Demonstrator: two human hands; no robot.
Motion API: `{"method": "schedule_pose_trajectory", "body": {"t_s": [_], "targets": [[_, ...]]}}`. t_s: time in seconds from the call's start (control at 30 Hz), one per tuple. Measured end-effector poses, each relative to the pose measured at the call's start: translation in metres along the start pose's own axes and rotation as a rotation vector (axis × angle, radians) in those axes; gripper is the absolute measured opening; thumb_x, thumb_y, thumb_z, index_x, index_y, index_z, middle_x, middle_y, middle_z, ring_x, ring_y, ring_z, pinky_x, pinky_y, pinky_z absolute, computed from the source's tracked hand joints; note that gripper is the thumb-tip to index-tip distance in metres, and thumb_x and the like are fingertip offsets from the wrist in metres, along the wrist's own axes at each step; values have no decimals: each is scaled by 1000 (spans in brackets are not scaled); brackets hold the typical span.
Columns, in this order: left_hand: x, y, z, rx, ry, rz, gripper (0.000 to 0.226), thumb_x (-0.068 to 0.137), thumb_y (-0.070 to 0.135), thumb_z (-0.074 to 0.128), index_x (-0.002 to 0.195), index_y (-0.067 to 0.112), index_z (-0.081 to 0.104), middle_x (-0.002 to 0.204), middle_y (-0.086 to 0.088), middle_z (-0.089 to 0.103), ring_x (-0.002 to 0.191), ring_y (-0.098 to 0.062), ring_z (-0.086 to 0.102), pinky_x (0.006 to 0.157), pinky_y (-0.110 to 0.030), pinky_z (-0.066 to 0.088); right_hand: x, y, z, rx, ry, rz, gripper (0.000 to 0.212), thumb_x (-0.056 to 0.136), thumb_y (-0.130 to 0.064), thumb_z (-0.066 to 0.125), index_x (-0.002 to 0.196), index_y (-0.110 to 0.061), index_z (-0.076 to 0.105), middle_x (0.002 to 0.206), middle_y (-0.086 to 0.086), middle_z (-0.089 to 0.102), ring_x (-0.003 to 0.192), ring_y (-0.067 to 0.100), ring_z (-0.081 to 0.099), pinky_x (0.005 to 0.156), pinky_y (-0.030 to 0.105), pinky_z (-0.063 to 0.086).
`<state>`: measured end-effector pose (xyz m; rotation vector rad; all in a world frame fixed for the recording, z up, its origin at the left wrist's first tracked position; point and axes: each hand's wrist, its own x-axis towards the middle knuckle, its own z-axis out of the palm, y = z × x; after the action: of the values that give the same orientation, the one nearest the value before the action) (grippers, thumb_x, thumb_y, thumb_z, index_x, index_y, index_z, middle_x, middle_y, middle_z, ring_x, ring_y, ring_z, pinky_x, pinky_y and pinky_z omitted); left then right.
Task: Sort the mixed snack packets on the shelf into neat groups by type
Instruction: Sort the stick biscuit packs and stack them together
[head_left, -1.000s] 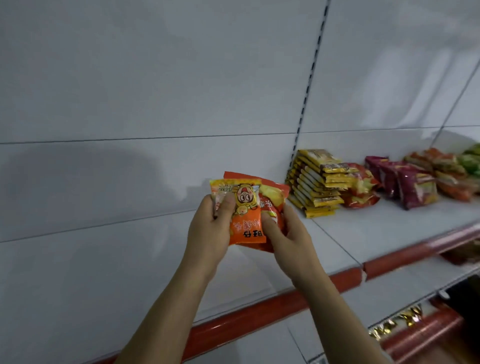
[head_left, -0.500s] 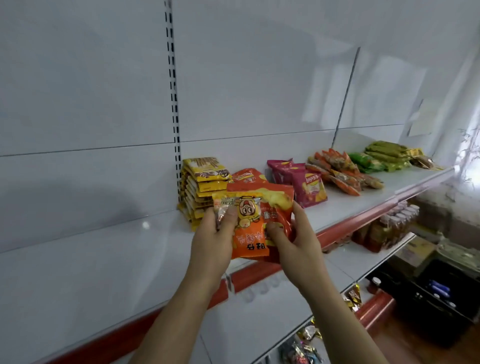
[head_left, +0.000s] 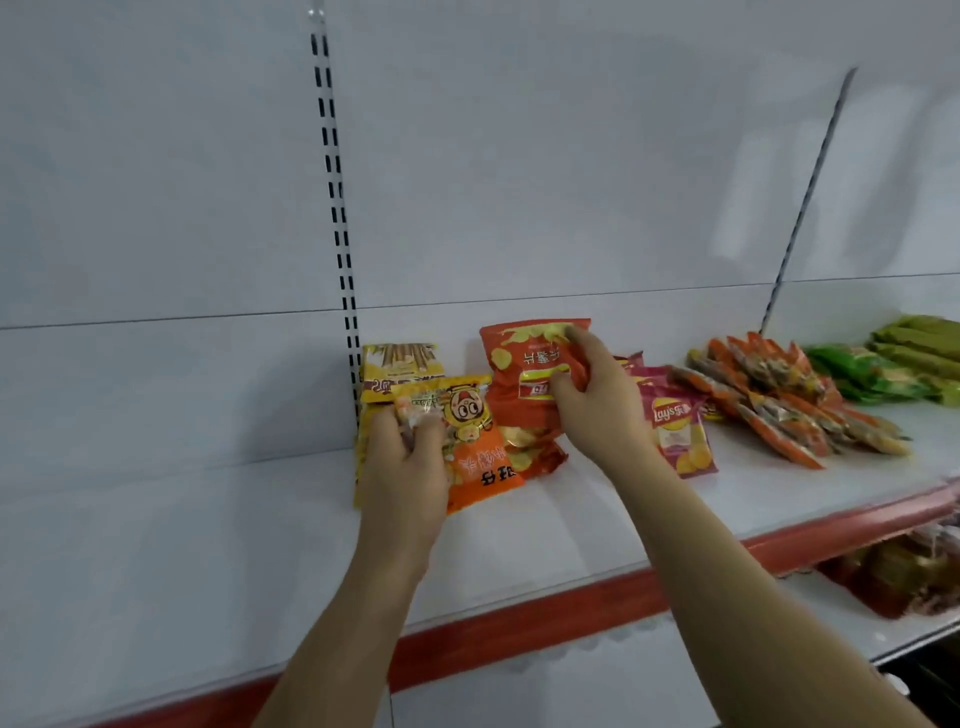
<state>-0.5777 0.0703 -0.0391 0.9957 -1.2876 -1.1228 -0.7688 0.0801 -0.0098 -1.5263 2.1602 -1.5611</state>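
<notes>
Your left hand (head_left: 405, 462) pinches the orange cartoon packet (head_left: 470, 441) at mid-frame, in front of the yellow stack (head_left: 400, 371). Your right hand (head_left: 597, 400), just to its right, grips the red chip bag (head_left: 524, 384) above the white shelf (head_left: 571, 519). Pink Lay's bags (head_left: 680, 431) lie right of it; farther right sit orange packets (head_left: 779, 400), then green ones (head_left: 883, 369).
</notes>
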Motion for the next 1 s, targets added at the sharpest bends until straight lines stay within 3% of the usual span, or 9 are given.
{"method": "schedule_pose_trajectory", "body": {"t_s": [0.13,0.3,0.5,0.57,0.63,0.73,0.83,0.9,1.0], "targets": [[25,1,11,27,6,49,14,99,36,56,100,23,54,98,-15,69,82,-38,71,69,-52,59,41,11,26,-103,-111,-16,49,101,-26,50,149,-25,41,110,-4,65,80,7,64,69,28,57],[43,1,36,76,-11,94,19,104,30,53,105,10,53,96,-24,62,68,-27,57,58,-40,46,60,38,40,-386,-284,-21,52,99,-35,46,149,-23,41,136,15,53,113,34,58,98,46,50],[52,-2,71,145,-17,138,20,105,34,53,113,15,55,92,-15,62,72,-30,65,55,-30,50,68,48,17,-280,-185,-133,53,102,-44,47,150,-22,40,150,7,45,135,28,45,105,40,43],[49,0,85,166,-43,172,19,105,36,55,119,24,59,96,-5,69,82,-24,72,62,-35,57,68,47,-3,-146,-143,-178,46,103,-37,48,147,-22,45,147,2,50,133,21,48,106,35,41],[43,3,104,200,-86,216,12,103,37,60,112,32,66,92,9,73,80,-9,72,60,-24,54,66,47,-31,71,-125,-179,39,105,-34,45,140,-21,55,135,-3,61,125,13,55,106,32,45],[27,12,141,236,-186,255,13,99,35,66,95,48,65,81,34,72,78,10,70,63,-12,53,58,57,-82,383,-196,-103,38,104,-46,43,119,-24,69,107,-11,73,102,2,67,92,33,55],[4,16,195,288,-285,269,14,97,34,69,106,46,68,92,25,76,89,7,71,75,-17,58,51,90,-137,234,-294,-204,22,96,-48,58,106,-34,72,93,-19,74,90,-6,67,78,20,56],[-11,13,237,256,-297,243,19,95,32,72,108,44,64,92,17,75,85,4,72,70,-17,57,52,119,-173,148,-324,-191,16,93,-41,67,108,-37,69,90,-18,73,83,-4,68,71,19,57],[-35,5,303,121,-261,132,28,91,36,76,114,28,64,96,4,77,84,-8,74,62,-24,55,59,169,-223,147,-151,-62,26,92,-36,69,117,-28,68,96,-11,72,85,3,68,73,28,59]]}}
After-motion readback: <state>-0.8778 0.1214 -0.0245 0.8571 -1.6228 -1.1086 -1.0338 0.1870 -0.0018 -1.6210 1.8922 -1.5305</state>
